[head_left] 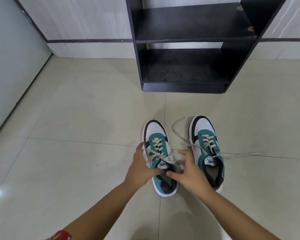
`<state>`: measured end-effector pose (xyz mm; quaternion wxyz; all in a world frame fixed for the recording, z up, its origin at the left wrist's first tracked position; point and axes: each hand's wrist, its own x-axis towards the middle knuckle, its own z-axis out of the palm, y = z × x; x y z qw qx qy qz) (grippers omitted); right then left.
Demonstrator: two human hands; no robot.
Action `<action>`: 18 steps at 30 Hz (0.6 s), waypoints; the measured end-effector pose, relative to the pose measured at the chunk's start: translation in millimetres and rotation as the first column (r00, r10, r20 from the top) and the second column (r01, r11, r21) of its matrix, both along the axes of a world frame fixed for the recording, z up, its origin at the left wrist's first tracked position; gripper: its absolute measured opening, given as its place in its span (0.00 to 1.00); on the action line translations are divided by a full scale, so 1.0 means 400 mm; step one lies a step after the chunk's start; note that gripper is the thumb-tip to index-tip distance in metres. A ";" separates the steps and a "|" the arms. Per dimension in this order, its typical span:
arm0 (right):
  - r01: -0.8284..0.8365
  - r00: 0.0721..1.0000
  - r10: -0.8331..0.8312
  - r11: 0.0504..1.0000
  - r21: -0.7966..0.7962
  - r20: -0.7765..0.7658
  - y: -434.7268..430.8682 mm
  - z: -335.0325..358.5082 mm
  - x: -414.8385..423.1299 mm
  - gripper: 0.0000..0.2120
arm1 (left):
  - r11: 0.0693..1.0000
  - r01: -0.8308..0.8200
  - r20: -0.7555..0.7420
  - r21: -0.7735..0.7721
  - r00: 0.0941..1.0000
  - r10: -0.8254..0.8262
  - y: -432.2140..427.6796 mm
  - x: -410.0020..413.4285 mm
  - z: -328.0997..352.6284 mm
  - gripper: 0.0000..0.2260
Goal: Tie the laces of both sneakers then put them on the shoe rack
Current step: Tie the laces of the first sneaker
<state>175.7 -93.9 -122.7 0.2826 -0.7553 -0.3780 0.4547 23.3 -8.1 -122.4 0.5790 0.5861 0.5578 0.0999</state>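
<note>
two teal, white and black sneakers sit side by side on the pale tiled floor (76, 118) in the lower centre of the frame, toes pointing up the frame toward the rack. the left sneaker (158, 153) has its laces (156, 155) crossed loosely over the tongue, not knotted. the left hand (142, 168) cups the outer side of this shoe, its fingers curled along the edge and the thumb lying across the collar; one lace strand passes over the fingers, though whether it is pinched i cannot tell. the right hand (189, 172) hovers at the inner side of the same shoe, between the two sneakers, fingers spread and slack, thumb tip near the collar close to the other thumb; it grips nothing that can be made out, and the area under its palm is blurred.

the right sneaker (207, 149) stands just beside it, its untied laces (178, 130) trailing on the floor, one end looping up and left, the other running far out to the right of the frame.

the dark shoe rack (189, 66) stands well apart in the upper centre, against a light wall (76, 23), with its shelves bare. a red band (62, 235) shows on the left forearm at the bottom edge.
</note>
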 end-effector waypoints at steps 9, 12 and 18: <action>0.025 0.911 -0.040 0.999 -0.043 -0.410 0.061 -0.026 -0.034 0.25 | 0.890 0.117 -0.333 0.441 0.942 0.041 0.071 -0.027 0.011 0.19; -0.046 0.924 0.023 0.998 -0.052 -0.383 0.078 -0.029 -0.048 0.29 | 0.890 0.120 -0.359 0.441 0.932 0.052 0.082 -0.046 0.001 0.18; -0.102 0.962 0.089 0.994 -0.040 -0.259 0.044 0.002 -0.031 0.22 | 0.909 0.138 -0.384 0.392 0.923 0.026 0.066 -0.052 -0.002 0.29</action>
